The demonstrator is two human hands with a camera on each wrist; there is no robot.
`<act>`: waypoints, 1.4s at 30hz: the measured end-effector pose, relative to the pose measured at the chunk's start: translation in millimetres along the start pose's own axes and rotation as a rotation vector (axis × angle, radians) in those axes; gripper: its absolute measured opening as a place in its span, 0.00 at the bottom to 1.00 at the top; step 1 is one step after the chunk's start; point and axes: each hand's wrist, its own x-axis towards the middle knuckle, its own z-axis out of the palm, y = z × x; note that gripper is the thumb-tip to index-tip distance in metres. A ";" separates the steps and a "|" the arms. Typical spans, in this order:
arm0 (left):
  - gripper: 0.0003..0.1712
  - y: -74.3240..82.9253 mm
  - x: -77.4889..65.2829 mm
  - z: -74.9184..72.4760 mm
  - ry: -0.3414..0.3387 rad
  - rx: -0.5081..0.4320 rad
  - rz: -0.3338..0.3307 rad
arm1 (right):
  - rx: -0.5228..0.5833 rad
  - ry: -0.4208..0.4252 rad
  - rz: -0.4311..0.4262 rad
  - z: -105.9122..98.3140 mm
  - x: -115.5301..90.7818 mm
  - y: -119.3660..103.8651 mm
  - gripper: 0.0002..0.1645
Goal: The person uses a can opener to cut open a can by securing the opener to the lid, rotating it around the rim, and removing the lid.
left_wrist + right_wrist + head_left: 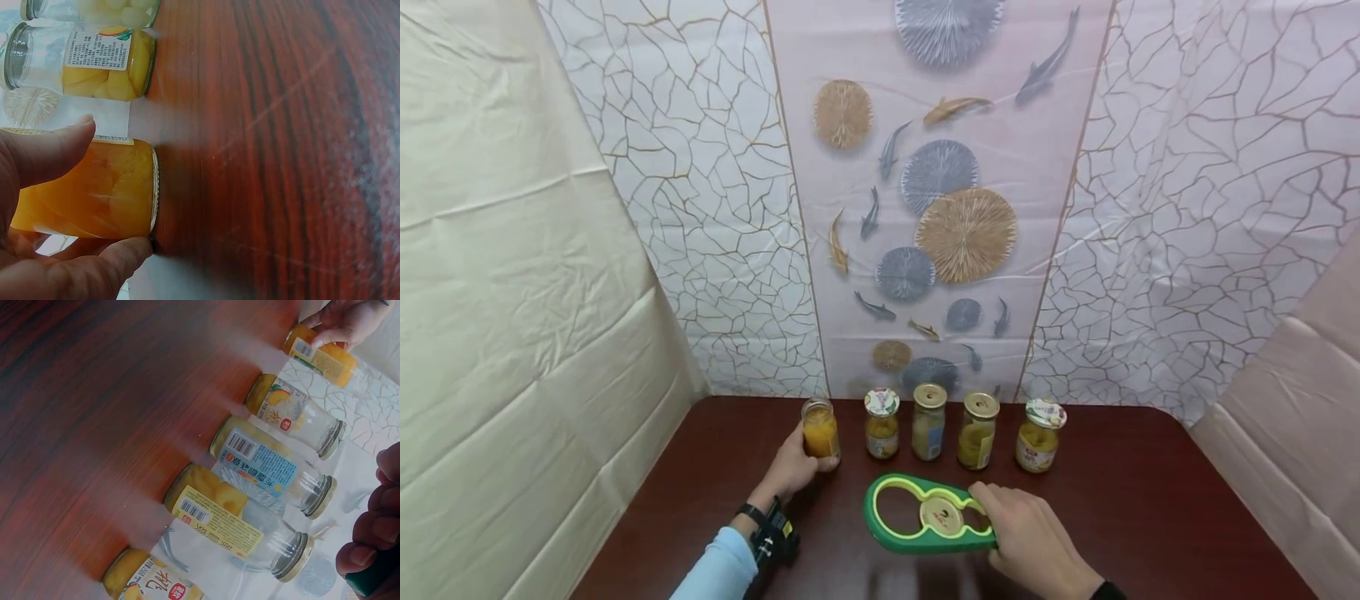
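Observation:
At the left end of a row of jars, my left hand (793, 467) grips a glass jar of orange fruit (821, 433) low on its body. The jar stands upright on the table, its mouth uncovered. In the left wrist view, the thumb and fingers (119, 259) lie on either side of the orange jar (94, 187). My right hand (1033, 533) holds a green jar opener (917, 543) by its narrow end, above the table nearer to me. A gold lid (942, 517) sits in the opener's middle ring. In the right wrist view, only a bit of the green opener (373, 575) shows below curled fingers.
To the right of the orange jar stand a white-lidded jar (882, 429), two gold-lidded jars (928, 427) (977, 437) and another white-lidded jar (1038, 442), all with fruit inside. They line the back of the dark red table (1150, 500). A patterned cloth (737, 250) hangs behind.

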 end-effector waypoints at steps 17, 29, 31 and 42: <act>0.48 -1.6 -2.4 11.7 0.083 0.060 -0.016 | 0.005 -0.029 0.020 2.5 0.3 6.9 0.34; 0.54 12.4 -30.6 8.0 0.072 0.309 0.003 | -0.008 -0.018 0.022 2.3 1.9 15.4 0.33; 0.57 14.7 -40.5 9.2 0.033 0.385 -0.011 | -0.011 -0.014 0.023 2.2 2.3 16.0 0.34; 0.43 35.2 -111.9 13.2 -0.236 0.292 0.055 | -0.003 -0.020 0.007 4.7 1.6 14.3 0.32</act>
